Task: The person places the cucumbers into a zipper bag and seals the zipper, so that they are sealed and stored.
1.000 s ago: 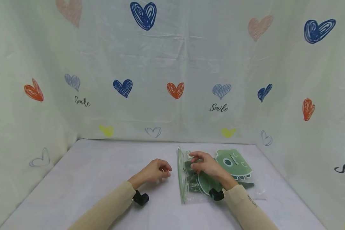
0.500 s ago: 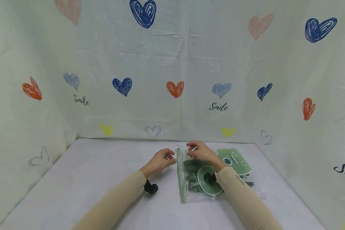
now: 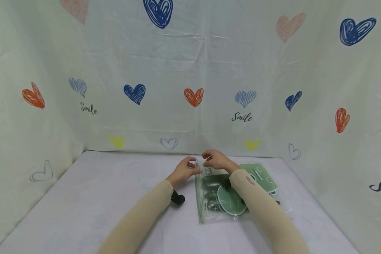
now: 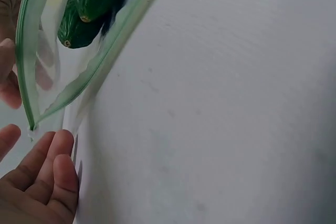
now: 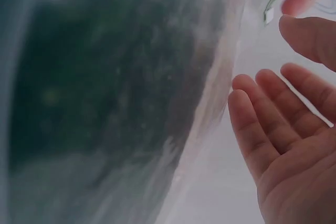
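Note:
A clear zip bag (image 3: 231,203) with a green monster print lies on the right of the table, its green zip edge (image 3: 199,197) facing left. Cucumbers (image 4: 94,3) show through its mouth in the left wrist view. My left hand (image 3: 182,171) is at the far end of the zip, fingers loosely bent around the small slider (image 4: 32,129) without a visible pinch. Over the bag's far edge, my right hand (image 3: 218,160) hovers with relaxed fingers (image 5: 270,114) and nothing between them. My right sleeve hides part of the bag.
The table (image 3: 98,197) has a white cover. Behind it hangs a pale curtain (image 3: 165,116) printed with hearts and the word Smile. Black cameras (image 3: 177,198) are strapped to both wrists.
Both hands have moved away from me toward the bag's far end. My left hand has also come right, to the zip corner, and my right hand slightly left. The bag stays in place.

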Demonstrator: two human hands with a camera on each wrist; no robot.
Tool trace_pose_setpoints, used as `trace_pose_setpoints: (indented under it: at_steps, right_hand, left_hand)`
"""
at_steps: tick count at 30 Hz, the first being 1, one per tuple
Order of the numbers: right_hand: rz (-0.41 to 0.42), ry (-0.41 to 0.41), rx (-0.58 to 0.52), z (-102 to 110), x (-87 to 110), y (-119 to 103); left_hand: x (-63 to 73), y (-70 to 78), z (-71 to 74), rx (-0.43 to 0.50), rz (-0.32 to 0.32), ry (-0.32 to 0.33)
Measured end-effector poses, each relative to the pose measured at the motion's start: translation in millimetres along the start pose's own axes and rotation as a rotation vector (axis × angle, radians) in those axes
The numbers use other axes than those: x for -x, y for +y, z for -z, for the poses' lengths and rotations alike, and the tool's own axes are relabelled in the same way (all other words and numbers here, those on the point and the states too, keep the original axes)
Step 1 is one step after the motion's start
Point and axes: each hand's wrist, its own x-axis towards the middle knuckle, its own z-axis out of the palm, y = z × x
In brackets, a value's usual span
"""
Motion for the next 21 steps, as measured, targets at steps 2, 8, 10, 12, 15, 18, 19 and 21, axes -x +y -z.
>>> trace_pose_setpoints:
  at_steps: [2, 8, 10, 12, 15, 18, 19, 21]
  right_hand:
    - [0.004, -0.027, 0.022, 0, -4.4, 0]
    - [0.051, -0.109, 0.107, 1, -13.6, 1]
    - [0.062, -0.13, 0.108, 2, -14.5, 2]
    - [0.066, -0.146, 0.106, 3, -15.2, 2]
    - [0.067, -0.155, 0.097, 3, -17.1, 1]
    - [0.065, -0.135, 0.092, 4, -18.0, 1]
    - [0.065, -0.125, 0.089, 5, -18.1, 1]
    - [0.061, -0.106, 0.078, 6, -18.0, 2]
  left_hand:
    - [-3.9, 0.4, -1.5, 0.014, 0.006, 0.011]
    - [-9.0, 1.4, -5.9, 0.056, 0.018, 0.026]
    - [-10.0, 1.5, -7.9, 0.088, 0.018, 0.023]
    - [-11.1, 1.5, -9.7, 0.121, 0.012, 0.019]
    - [-11.6, 0.3, -11.3, 0.167, 0.012, 0.028]
    - [-11.5, 0.0, -12.4, 0.185, -0.001, 0.04]
    - [-11.7, -0.3, -12.6, 0.185, -0.005, 0.045]
    - [-11.1, 0.5, -12.6, 0.184, -0.014, 0.059]
